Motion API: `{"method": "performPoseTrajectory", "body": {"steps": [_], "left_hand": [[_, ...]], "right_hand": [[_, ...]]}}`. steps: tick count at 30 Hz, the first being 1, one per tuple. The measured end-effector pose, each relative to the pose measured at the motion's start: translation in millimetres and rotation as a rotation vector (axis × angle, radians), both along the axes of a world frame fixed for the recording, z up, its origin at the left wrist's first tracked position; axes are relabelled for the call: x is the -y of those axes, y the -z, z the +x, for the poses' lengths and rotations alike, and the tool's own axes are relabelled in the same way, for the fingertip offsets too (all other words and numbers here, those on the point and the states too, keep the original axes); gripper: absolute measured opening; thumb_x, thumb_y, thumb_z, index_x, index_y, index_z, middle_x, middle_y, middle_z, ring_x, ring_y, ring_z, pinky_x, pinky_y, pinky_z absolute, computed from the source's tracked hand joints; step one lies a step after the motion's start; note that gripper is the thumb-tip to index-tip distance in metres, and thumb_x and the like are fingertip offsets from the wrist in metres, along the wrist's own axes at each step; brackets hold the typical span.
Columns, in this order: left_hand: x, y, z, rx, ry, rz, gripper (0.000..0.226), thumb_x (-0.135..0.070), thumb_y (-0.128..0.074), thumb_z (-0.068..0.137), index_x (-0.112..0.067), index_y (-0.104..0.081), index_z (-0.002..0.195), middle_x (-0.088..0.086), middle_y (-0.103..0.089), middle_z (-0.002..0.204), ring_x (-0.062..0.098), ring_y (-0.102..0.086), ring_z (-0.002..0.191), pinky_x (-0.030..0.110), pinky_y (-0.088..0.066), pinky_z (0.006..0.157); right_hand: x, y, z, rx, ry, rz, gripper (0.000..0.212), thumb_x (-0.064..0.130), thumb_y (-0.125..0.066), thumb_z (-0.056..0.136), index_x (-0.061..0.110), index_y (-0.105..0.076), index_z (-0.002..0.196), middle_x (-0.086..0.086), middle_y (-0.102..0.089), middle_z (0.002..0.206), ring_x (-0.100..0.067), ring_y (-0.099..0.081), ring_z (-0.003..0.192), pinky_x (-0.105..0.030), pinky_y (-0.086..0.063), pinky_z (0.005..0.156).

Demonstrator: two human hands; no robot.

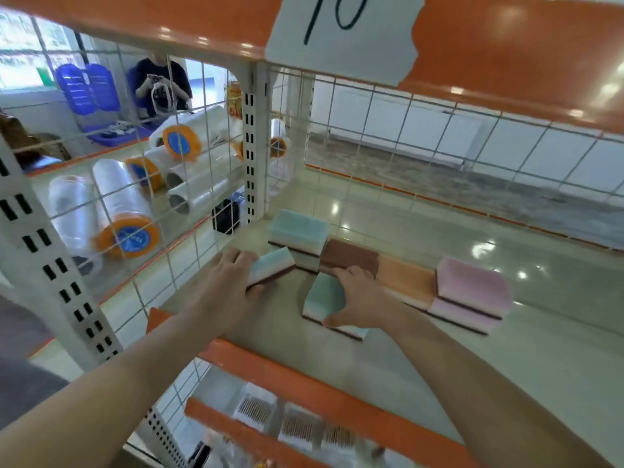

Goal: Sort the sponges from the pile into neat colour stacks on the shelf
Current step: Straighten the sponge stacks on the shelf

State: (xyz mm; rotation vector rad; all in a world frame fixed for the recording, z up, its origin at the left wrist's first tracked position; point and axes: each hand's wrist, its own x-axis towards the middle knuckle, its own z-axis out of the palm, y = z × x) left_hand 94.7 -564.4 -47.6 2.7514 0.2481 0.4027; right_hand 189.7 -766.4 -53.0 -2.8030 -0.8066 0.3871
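On the pale shelf (439, 349) my left hand (233, 282) grips a tilted teal sponge (275, 263) at its left end. My right hand (358, 298) holds a second teal sponge (324, 293) from its right side, thumb at the near edge; it sits on the shelf. Behind them stands a teal stack (299, 231). To its right lie a sponge with its brown scouring side up (349, 255), an orange sponge (405, 276) and a pink stack of two (472, 292).
A wire mesh panel (152, 197) closes the shelf's left side, with clear film rolls (121, 211) behind it. An orange shelf lip (304, 376) runs along the front edge. Another shelf hangs close overhead with a paper label (344, 32). A person (162, 86) stands far behind the mesh.
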Motion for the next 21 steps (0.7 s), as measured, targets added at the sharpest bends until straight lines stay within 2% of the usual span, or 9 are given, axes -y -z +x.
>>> {"method": "performPoseTrajectory", "body": {"steps": [4,12,15,19,21], "left_hand": [[1.3,1.7,0.2,-0.002,0.010,-0.005,0.050,-0.028,-0.058,0.089,-0.014,-0.042,0.134,0.005,-0.045,0.126,0.022,-0.039,0.118,0.030,-0.035,0.094],[-4.8,-0.8,-0.8,0.026,-0.029,-0.002,0.051,-0.027,-0.062,0.086,-0.014,-0.045,0.132,0.005,-0.047,0.125,0.021,-0.042,0.114,0.032,-0.037,0.090],[-6.6,-1.8,-1.6,0.041,-0.060,-0.005,0.051,-0.027,-0.063,0.085,-0.015,-0.046,0.131,0.004,-0.048,0.125,0.021,-0.043,0.116,0.034,-0.040,0.092],[-8.4,-1.0,-3.2,0.050,-0.071,-0.017,0.050,-0.028,-0.062,0.086,-0.015,-0.045,0.131,0.004,-0.046,0.125,0.021,-0.042,0.118,0.034,-0.041,0.091],[-10.0,0.0,-4.6,0.065,-0.082,-0.023,0.050,-0.028,-0.062,0.085,-0.015,-0.046,0.130,0.004,-0.047,0.123,0.022,-0.044,0.116,0.034,-0.041,0.090]], "right_hand": [[13.5,-4.7,-2.6,0.016,0.041,0.050,0.096,0.035,-0.076,0.070,0.017,-0.021,0.146,-0.008,-0.033,0.137,-0.026,-0.032,0.128,-0.034,-0.032,0.105],[12.1,-22.4,0.7,0.080,-0.022,0.179,0.078,0.037,-0.075,0.070,0.016,-0.040,0.136,-0.004,-0.044,0.128,-0.021,-0.039,0.120,-0.031,-0.033,0.100],[9.3,-31.1,5.8,0.087,-0.040,0.195,0.078,0.036,-0.074,0.070,0.017,-0.039,0.137,-0.003,-0.042,0.126,-0.022,-0.037,0.119,-0.030,-0.033,0.097],[7.3,-39.7,12.6,0.116,-0.032,0.234,0.075,0.032,-0.073,0.070,0.018,-0.041,0.136,-0.001,-0.038,0.112,-0.020,-0.038,0.110,-0.026,-0.031,0.087],[6.0,-44.7,19.0,0.128,-0.021,0.237,0.079,0.032,-0.074,0.070,0.016,-0.038,0.139,-0.001,-0.036,0.114,-0.019,-0.036,0.111,-0.024,-0.029,0.087]]}}
